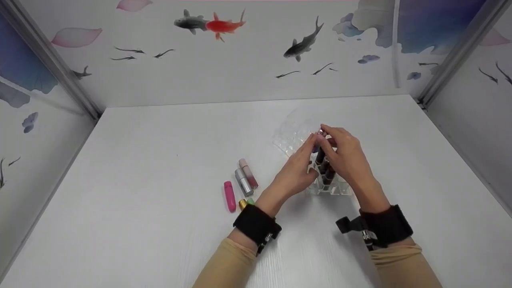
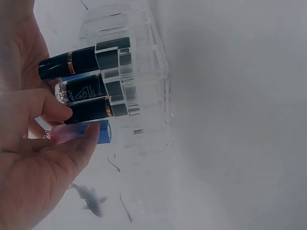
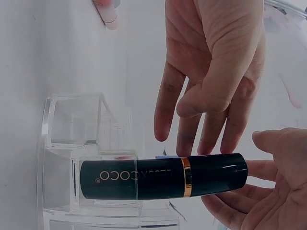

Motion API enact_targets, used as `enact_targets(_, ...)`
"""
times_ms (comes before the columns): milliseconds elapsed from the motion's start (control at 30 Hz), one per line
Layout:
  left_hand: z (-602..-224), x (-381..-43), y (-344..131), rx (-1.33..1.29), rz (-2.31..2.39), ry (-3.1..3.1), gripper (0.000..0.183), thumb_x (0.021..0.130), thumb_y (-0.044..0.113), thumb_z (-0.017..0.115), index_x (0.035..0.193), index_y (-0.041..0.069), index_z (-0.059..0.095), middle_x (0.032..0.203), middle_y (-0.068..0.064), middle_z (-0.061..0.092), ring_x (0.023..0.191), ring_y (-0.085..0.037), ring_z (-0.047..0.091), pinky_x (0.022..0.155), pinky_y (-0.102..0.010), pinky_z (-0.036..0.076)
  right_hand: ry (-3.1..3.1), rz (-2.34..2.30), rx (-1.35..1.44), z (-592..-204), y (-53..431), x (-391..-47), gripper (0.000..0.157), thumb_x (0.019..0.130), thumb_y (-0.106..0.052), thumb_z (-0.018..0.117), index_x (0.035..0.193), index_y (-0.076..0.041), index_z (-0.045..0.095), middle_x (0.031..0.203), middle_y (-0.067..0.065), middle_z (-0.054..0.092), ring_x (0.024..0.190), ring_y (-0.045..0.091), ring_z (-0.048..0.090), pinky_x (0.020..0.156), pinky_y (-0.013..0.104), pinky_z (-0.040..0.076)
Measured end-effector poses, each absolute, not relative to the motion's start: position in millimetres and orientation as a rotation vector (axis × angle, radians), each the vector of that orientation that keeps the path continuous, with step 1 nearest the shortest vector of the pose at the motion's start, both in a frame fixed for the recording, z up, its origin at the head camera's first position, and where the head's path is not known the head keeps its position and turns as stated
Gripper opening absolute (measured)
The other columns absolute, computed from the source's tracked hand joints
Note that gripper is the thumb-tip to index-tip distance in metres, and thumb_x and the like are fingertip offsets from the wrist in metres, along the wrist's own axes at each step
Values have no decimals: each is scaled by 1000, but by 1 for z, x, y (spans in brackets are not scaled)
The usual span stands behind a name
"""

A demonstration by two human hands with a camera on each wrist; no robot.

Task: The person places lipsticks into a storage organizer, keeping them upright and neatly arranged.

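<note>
A clear lipstick organizer (image 1: 340,188) stands at the right of the table, with several dark lipsticks in its slots. One black lipstick with a gold band (image 3: 216,175) is upright in a slot. Above the organizer's far part, my right hand (image 1: 348,156) pinches a pink-and-blue cosmetic tube (image 2: 104,132) near its top. My left hand (image 1: 294,172) reaches in from the left, its fingers straight and their tips at the tube; its thumb is apart from them in the right wrist view. Fingers partly hide the tube, so its exact kind is unclear.
Left of the organizer lie a bright pink tube (image 1: 230,197), a silver tube (image 1: 243,182) and a lip gloss (image 1: 249,174). A gold-capped item (image 1: 243,204) is partly behind the left wrist. Crumpled clear plastic (image 1: 294,134) lies behind the organizer. Printed walls border the table.
</note>
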State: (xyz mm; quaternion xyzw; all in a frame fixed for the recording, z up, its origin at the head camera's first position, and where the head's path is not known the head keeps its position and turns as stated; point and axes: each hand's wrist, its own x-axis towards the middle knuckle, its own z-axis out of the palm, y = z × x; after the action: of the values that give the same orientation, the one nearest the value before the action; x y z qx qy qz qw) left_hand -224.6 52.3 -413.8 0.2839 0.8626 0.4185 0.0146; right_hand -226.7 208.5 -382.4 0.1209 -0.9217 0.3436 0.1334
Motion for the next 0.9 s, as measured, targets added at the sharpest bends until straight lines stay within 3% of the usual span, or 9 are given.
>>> enact_targets(500, -418, -227, 55, 813, 1248, 2662, 86, 91, -1, 61, 161, 6, 12, 169, -9, 17, 151, -20, 33, 114, -30, 43, -2752, 952, 332, -383, 210, -227, 56, 105, -38, 46, 144, 1, 50, 137, 25, 59, 114, 41, 65, 99, 54, 51)
enact_targets(733, -418, -227, 56, 766, 1180, 2681, 85, 91, 2, 62, 161, 9, 14, 168, -9, 18, 154, -20, 24, 124, -32, 27, -2792, 948, 316, -384, 210, -228, 58, 105, -41, 45, 145, 1, 49, 137, 25, 60, 116, 42, 64, 100, 54, 51)
enact_targets(900, -418, -226, 56, 736, 1142, 2678, 86, 91, 3, 63, 161, 9, 15, 168, -9, 18, 154, -20, 24, 125, -31, 24, -2835, 927, 311, -385, 209, -228, 58, 106, -41, 45, 145, 1, 48, 135, 26, 61, 119, 43, 62, 103, 55, 49)
